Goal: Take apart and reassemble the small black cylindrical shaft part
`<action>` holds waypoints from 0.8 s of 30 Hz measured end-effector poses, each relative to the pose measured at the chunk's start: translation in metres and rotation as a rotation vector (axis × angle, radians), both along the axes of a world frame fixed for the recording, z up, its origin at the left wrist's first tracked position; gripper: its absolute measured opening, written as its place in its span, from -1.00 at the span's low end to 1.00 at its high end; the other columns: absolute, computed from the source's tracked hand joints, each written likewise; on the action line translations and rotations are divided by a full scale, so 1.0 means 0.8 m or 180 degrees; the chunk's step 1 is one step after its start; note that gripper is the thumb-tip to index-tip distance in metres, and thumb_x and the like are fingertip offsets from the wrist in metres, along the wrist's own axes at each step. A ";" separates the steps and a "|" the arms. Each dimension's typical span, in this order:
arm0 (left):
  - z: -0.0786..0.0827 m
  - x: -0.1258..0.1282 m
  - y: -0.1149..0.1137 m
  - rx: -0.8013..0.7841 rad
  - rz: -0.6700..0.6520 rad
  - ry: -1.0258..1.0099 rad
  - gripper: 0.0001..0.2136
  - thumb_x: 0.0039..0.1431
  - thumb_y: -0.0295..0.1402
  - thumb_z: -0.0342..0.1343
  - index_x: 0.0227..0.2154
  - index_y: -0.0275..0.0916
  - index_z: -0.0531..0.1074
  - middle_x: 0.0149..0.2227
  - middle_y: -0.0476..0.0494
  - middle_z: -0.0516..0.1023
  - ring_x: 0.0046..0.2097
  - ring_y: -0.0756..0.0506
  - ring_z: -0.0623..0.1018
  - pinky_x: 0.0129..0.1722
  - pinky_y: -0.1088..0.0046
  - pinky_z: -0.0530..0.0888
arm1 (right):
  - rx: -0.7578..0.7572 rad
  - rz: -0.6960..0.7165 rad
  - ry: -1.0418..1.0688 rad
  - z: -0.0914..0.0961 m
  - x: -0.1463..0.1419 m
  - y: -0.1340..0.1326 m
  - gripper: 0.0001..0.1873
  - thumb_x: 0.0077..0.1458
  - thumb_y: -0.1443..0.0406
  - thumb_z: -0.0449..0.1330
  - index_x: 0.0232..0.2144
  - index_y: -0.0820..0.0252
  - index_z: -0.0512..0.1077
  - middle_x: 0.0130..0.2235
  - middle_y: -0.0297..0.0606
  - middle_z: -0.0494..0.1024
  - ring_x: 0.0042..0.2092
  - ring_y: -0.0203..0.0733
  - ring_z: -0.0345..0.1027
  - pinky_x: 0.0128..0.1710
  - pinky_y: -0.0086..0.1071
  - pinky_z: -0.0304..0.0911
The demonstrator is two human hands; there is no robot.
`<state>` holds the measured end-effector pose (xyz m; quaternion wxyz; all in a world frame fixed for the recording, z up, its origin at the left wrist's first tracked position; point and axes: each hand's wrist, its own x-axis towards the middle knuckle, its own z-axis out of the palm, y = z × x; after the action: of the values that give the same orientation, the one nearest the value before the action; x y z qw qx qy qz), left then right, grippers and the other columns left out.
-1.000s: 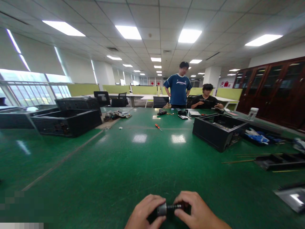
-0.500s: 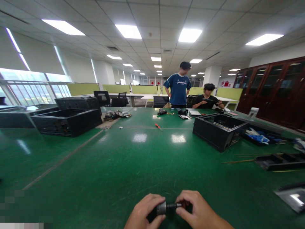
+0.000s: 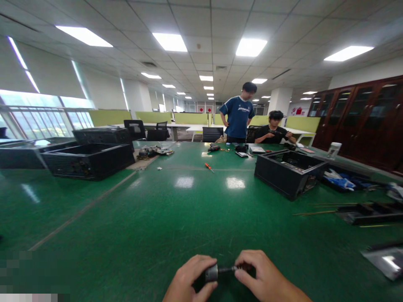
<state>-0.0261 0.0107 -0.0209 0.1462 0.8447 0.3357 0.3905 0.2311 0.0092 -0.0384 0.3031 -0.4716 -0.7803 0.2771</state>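
Observation:
Low in the view, my left hand (image 3: 195, 279) is closed around a short grey metal cylinder (image 3: 211, 273). A thin dark shaft (image 3: 225, 269) runs from the cylinder's right face towards my other hand. My right hand (image 3: 260, 273) pinches the far end of this shaft between thumb and fingers, where ridges or a spiral seem to show. Fingers and shadow hide part of both pieces. Both hands are just over the green tabletop (image 3: 176, 222).
Black computer cases (image 3: 289, 174) stand at right and left. An orange screwdriver (image 3: 208, 167) lies mid-table, with a power drill (image 3: 214, 148) beyond it. Black metal parts (image 3: 371, 212) and thin rods lie at right. Two people are at the far side, one standing (image 3: 239, 117), one seated (image 3: 273, 132).
My hands have moved slightly apart, and the stretch of shaft between them looks longer and thinner. The standing person has shifted a little to the right.

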 end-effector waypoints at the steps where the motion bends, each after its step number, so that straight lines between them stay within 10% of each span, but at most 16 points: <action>1: 0.000 -0.001 0.000 -0.0011 0.0002 0.0007 -0.60 0.04 -0.48 0.30 -0.03 -0.05 0.50 -0.18 -0.11 0.69 -0.17 -0.10 0.68 -0.13 0.48 0.60 | -0.0005 -0.0008 0.0006 0.000 0.001 0.000 -0.84 0.13 0.21 0.21 -0.34 0.16 0.54 -0.39 -0.31 0.55 -0.32 -0.20 0.41 -0.27 -0.41 0.18; 24: 0.015 0.002 -0.001 -0.0176 0.0007 -0.0143 -0.69 0.07 -0.49 0.26 -0.11 -0.09 0.54 -0.23 -0.14 0.68 -0.21 -0.14 0.62 -0.16 0.32 0.58 | 0.0117 0.0029 0.0017 0.021 0.017 -0.007 -0.93 0.00 0.33 0.20 -0.39 0.17 0.48 -0.37 -0.30 0.55 -0.28 -0.17 0.41 -0.18 -0.36 0.20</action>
<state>-0.0249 0.0097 -0.0086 0.1765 0.8310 0.3438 0.4001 0.2450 0.0037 -0.0214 0.3125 -0.4617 -0.7866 0.2653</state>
